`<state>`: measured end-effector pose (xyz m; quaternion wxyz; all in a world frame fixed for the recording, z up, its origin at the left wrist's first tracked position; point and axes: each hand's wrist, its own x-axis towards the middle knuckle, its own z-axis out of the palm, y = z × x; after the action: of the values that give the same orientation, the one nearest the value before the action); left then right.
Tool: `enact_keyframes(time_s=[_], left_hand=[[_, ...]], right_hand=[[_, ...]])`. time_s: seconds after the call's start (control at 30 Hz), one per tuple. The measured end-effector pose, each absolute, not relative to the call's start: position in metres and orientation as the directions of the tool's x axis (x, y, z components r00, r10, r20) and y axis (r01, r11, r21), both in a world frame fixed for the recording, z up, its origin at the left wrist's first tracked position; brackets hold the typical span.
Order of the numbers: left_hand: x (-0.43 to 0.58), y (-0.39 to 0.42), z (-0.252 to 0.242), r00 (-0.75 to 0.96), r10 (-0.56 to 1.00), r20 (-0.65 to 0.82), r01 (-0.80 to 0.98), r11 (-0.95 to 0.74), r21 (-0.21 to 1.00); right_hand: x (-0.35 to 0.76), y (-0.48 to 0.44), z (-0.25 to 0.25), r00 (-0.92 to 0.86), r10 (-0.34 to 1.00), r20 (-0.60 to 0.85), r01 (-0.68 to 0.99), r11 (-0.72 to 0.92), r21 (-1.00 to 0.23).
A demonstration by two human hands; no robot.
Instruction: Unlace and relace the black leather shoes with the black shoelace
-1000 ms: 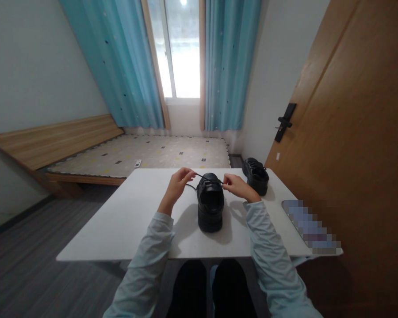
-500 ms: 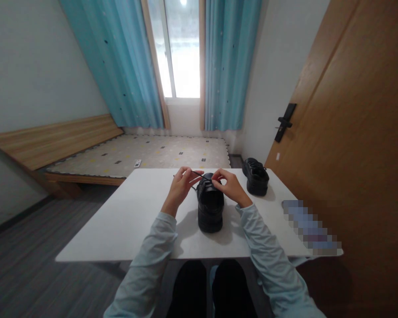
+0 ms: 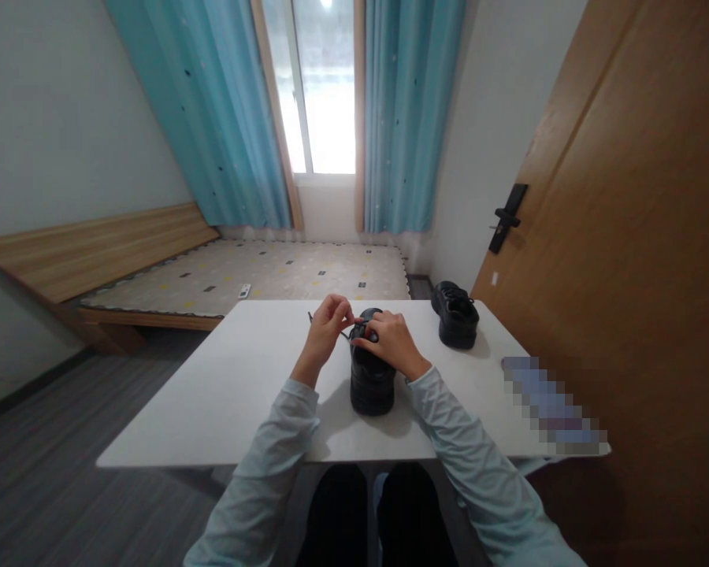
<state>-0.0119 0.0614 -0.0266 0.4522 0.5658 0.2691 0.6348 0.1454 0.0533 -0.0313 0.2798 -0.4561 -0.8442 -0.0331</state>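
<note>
A black shoe point(image 3: 372, 386) stands on the white table point(image 3: 224, 394), heel toward me. My left hand point(image 3: 328, 327) is at the left of its lacing, thumb and forefinger pinched on the black shoelace, of which little shows there. A loose lace end point(image 3: 310, 316) sticks out to the left of that hand. Over the shoe's tongue and opening lies my right hand point(image 3: 391, 340), its fingers curled at the laces and its thumb reaching left, close to the left fingertips. The right hand hides much of the lacing.
A second black shoe point(image 3: 458, 315) stands at the table's back right. A blurred-out flat item point(image 3: 549, 405) lies along the right edge. Behind the table is a bed point(image 3: 295, 276) with a small white object point(image 3: 244, 291); a wooden door point(image 3: 614, 236) is on the right.
My right hand has moved left and over the shoe's opening, closer to my left hand. The lace stretched between the hands no longer shows. The shoe's heel has shifted slightly left.
</note>
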Motion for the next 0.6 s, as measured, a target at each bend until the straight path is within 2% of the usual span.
enact_keyframes(time_s=[0.2, 0.4, 0.6], left_hand=[[-0.020, 0.063, -0.022, 0.038, 0.825, 0.564, 0.057, -0.566, 0.823], [-0.034, 0.069, -0.032, 0.103, 0.833, 0.543, 0.273, -0.549, 0.790], [-0.039, 0.066, -0.035, 0.242, 0.786, 0.569, 0.465, -0.609, 0.643]], right_hand=[[0.144, 0.051, -0.029, -0.394, 0.794, 0.462, 0.813, 0.536, -0.227], [0.146, 0.054, -0.034, -0.379, 0.801, 0.464, 0.800, 0.536, -0.271], [0.148, 0.055, -0.034, -0.357, 0.802, 0.480, 0.789, 0.534, -0.304]])
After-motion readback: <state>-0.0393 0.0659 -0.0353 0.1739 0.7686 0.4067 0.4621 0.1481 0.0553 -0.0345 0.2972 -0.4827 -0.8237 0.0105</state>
